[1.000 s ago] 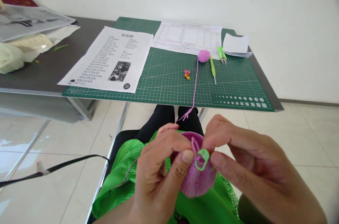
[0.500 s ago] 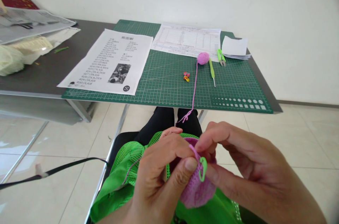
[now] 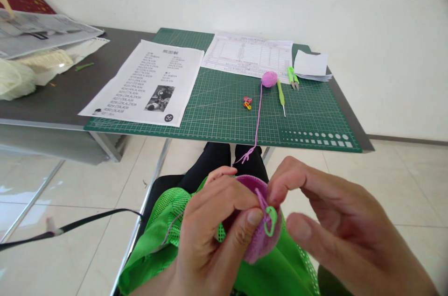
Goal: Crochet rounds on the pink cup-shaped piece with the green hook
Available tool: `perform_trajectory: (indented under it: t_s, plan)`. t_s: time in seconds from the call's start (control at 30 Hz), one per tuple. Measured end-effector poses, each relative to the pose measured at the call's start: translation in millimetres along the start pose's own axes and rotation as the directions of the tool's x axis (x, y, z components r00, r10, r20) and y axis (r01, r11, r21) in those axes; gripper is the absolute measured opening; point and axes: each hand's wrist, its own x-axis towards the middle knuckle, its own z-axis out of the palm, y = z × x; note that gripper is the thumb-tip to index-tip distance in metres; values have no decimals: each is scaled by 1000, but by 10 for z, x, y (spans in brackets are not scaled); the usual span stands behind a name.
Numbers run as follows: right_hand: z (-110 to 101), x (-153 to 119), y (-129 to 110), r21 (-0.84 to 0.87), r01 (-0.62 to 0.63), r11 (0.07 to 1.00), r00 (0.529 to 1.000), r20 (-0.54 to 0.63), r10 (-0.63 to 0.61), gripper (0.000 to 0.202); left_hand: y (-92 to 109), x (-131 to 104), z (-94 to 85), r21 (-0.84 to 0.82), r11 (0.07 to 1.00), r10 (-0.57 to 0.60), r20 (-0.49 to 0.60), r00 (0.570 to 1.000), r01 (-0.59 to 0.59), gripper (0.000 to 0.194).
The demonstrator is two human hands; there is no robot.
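Note:
Over my lap, my left hand (image 3: 220,216) pinches the rim of a pink crochet piece (image 3: 261,247), cup-shaped with its opening upward. A light green stitch marker (image 3: 270,221) hangs from the rim beside my left thumb, near a raised loop of pink yarn. My right hand (image 3: 325,221) is at the piece's right side; its index fingertip touches the rim by the marker, and its thumb stands apart. Pink yarn (image 3: 258,123) runs from the ball (image 3: 269,79) on the table down over the edge toward my left hand.
On the green cutting mat (image 3: 224,114) lie a green-handled crochet hook (image 3: 281,95), green thread snips (image 3: 292,77), small stitch markers (image 3: 248,102), a printed pattern sheet (image 3: 140,81), a form (image 3: 248,55) and white paper slips (image 3: 311,62). Cream yarn (image 3: 16,79) sits at far left.
My right thumb has come away from the crochet piece, opening a gap to the index finger. The piece has tilted slightly, and more of its opening shows. My left hand keeps its pinch.

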Motion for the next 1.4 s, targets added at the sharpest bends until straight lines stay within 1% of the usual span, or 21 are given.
perform_trajectory:
  t_s: [0.07,0.13,0.27,0.47,0.6,0.7,0.87,0.93,1.0,1.1,1.2,1.33,1.4]
  plan:
    - [-4,-36,7,-2,1,1000,1000,-12,-1,5,9,5,10,33,999,37,-13,999,-36,16]
    - [-3,-54,5,-5,2,1000,1000,-23,-2,7,12,3,20,51,997,51,-25,998,-50,16]
    - [23,-17,-31,-30,13,999,999,-40,-15,10,8,-25,33,60,998,20,-51,999,-17,16]
    - [53,33,-74,-40,18,999,999,-41,-19,12,5,-60,62,39,999,7,-92,996,-3,18]
    - [51,19,-71,-46,14,999,999,-42,-16,11,11,-63,65,34,999,-1,-96,995,4,17]
    - [50,13,-63,-52,11,999,999,-43,-14,10,19,-53,55,40,999,-12,-80,997,15,17]
    - [19,-56,-11,-56,-3,998,999,-41,0,8,42,-31,50,60,998,6,-61,998,-2,18]
    - [-10,-102,23,-53,-11,999,1000,-24,10,7,45,-28,58,66,998,2,-65,998,2,18]
    - [-41,-140,50,-53,-13,999,1000,18,14,10,42,-27,68,65,998,10,-69,998,-5,17]
    - [-78,-159,64,-68,10,998,997,77,-4,17,35,-27,74,63,998,11,-69,998,-7,17]
    - [-108,-144,45,-118,40,992,992,125,-25,17,39,-27,60,58,998,11,-49,999,-8,18]
    - [-170,-86,-3,-235,123,964,977,199,-76,15,49,-19,39,66,998,20,-20,1000,-18,17]
    - [-202,-42,-30,-289,196,937,966,219,-135,14,47,-11,38,69,997,25,-4,1000,-25,17]
